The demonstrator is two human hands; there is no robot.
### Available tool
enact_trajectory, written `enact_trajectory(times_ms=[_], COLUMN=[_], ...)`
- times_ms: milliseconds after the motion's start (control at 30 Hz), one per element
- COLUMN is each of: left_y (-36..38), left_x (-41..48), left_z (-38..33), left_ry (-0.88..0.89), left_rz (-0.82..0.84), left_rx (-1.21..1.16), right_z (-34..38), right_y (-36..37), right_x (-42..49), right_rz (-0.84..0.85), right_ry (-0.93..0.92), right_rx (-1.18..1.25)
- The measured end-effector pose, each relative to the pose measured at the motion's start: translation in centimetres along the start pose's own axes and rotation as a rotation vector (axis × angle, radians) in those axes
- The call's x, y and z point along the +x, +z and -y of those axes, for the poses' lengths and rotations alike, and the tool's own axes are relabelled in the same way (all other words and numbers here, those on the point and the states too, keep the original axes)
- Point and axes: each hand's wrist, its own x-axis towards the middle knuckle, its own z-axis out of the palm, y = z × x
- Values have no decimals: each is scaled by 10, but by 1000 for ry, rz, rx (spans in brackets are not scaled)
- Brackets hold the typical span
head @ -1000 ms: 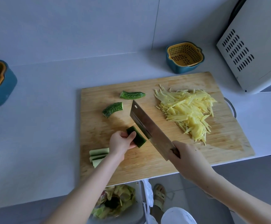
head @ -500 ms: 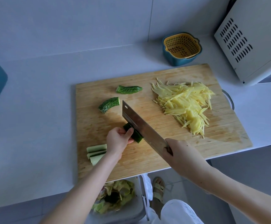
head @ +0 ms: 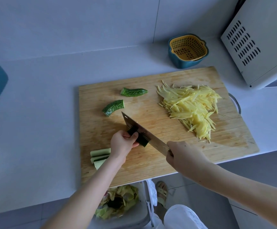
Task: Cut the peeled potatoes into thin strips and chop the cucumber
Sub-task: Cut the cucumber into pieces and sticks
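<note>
A person works at a wooden cutting board [head: 151, 164] on a pale kitchen counter [head: 35, 129], with the potato half of the job apparently finished: a loose heap of thin potato strips [head: 192, 108] lies spread across the board's far right part, and no whole potato is in view. The cucumber is under way. The left hand [head: 122, 145] has its fingers curled closed around a dark green cucumber section [head: 140, 139] near the board's middle, pinning it to the wood, while the right hand [head: 184, 157] is wrapped tight around the handle of a cleaver [head: 144, 133], the handle itself hidden in the fist. The blade runs diagonally away from the body and sits against the held piece, its edge low at the cucumber; whether it has gone fully through cannot be told. Pale cut cucumber lengths [head: 99, 156] lie stacked just beside the left wrist at the board's near left. Two uncut curved cucumber end pieces [head: 113, 107] [head: 133, 92] wait on the far side of the board, well apart from the knife. Judging by that, the cucumber chopping is roughly midway, with the held section and both end pieces left to deal with. An empty yellow strainer basket [head: 188, 47] stands beyond the board
</note>
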Motion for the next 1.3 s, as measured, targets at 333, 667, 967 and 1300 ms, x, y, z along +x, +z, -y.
enact_trajectory(times_ms=[333,667,967,1300], left_y=[-4,-1,-4,-6], left_x=[-4,-15,-17,-9], left_z=[-4,-14,-7,-4], left_ry=[-26,-76,-70,-110], left_rz=[-40,-42,-68,-59], left_rx=[63,46,147,92], right_z=[-7,2,9,10], right_y=[45,23,29,34], right_x=[6,-12,-22,-11], right_rz=[-102,-153,-83,-25], right_ry=[24,10,7,26], right_rx=[78,188,189,124])
